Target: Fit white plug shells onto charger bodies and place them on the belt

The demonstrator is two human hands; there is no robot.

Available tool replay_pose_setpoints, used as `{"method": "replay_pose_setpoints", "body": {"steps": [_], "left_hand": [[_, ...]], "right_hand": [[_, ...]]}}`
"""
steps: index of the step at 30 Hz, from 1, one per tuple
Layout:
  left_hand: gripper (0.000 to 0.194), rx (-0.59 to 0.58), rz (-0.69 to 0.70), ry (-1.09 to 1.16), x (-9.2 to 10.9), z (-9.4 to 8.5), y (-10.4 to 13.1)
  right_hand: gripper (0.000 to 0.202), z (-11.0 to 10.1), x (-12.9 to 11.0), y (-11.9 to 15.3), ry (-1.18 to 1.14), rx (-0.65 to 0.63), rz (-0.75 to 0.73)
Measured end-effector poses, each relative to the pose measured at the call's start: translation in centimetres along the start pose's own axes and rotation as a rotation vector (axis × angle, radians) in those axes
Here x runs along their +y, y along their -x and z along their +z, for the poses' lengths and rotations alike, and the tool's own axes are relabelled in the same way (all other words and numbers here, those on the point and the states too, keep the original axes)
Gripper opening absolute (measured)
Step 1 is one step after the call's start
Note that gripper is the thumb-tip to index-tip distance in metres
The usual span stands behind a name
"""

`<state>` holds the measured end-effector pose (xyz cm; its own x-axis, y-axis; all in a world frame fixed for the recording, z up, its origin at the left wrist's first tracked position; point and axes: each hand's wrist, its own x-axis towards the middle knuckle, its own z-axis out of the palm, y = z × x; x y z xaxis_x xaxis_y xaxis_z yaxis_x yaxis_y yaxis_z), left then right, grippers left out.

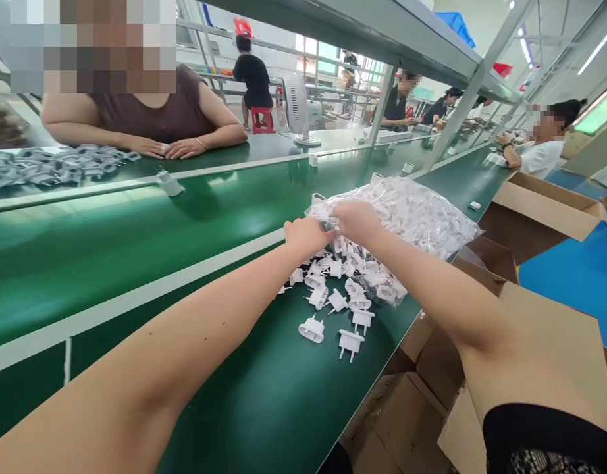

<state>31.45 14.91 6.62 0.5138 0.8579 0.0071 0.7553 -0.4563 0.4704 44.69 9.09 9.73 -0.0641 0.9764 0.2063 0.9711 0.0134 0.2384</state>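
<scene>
On the green bench (244, 408), we seem to be working open a clear bag (451, 227) of white plug adapters (409, 207), our right hand (357, 221) closed on its film, our left hand (307, 234) adjoining, grip impossible to tell, the next move likely calling for steady pulling

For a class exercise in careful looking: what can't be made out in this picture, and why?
All in the head view:
- Exact grip on the clear bag: hidden by the left hand and right hand.
- Full count of loose white plugs: they overlap one another.
- Lower cardboard box: cut off by the bottom edge.
- Item under the co-worker's hands: mostly covered by them.
</scene>
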Motion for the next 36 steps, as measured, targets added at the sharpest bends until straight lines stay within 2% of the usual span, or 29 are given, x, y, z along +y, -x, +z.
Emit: {"method": "replay_pose_setpoints", "body": {"steps": [4,7,11,15,19,23,27,29,31,34,36], "left_hand": [[0.038,0.001,-0.005,-0.041,0.2,1.4,-0.9],[0.028,-0.001,0.020,-0.058,-0.4,1.9,-0.7],[0.028,-0.041,0.029,-0.047,-1.5,2.2,-0.1],[0.030,-0.050,0.035,-0.021,-1.9,2.3,0.2],[0.030,-0.065,0.017,-0.001,-1.6,1.8,0.7],[0.029,-0.031,0.018,0.027,-1.9,0.2,2.2],[0.030,0.063,0.042,0.044,-3.7,-2.5,4.9],[0.032,0.105,0.040,0.055,-5.4,-4.0,6.8],[0.033,0.142,0.033,0.069,-7.4,-5.4,8.9],[0.034,0.171,0.018,0.090,-10.9,-6.7,12.6],[0.035,0.170,0.005,0.105,-13.2,-6.8,15.3]], "right_hand": [[0.025,-0.1,0.0,0.3,-0.066,0.017,0.015],[0.027,0.5,0.6,0.1,-0.121,0.052,0.111],[0.029,1.2,2.8,-1.1,-0.202,0.128,0.333],[0.033,1.0,5.7,-2.0,-0.274,0.197,0.523],[0.036,0.4,6.5,-1.5,-0.341,0.202,0.549],[0.031,-0.2,4.9,-0.4,-0.370,0.123,0.482],[0.043,-1.7,2.7,0.4,-0.352,0.079,0.444],[0.051,-2.7,1.3,1.0,-0.339,0.083,0.397],[0.050,-3.2,-0.4,1.9,-0.334,0.071,0.319],[0.034,-2.6,-3.5,3.7,-0.341,-0.039,0.230],[0.020,-1.4,-5.3,4.6,-0.333,-0.138,0.251]]}}
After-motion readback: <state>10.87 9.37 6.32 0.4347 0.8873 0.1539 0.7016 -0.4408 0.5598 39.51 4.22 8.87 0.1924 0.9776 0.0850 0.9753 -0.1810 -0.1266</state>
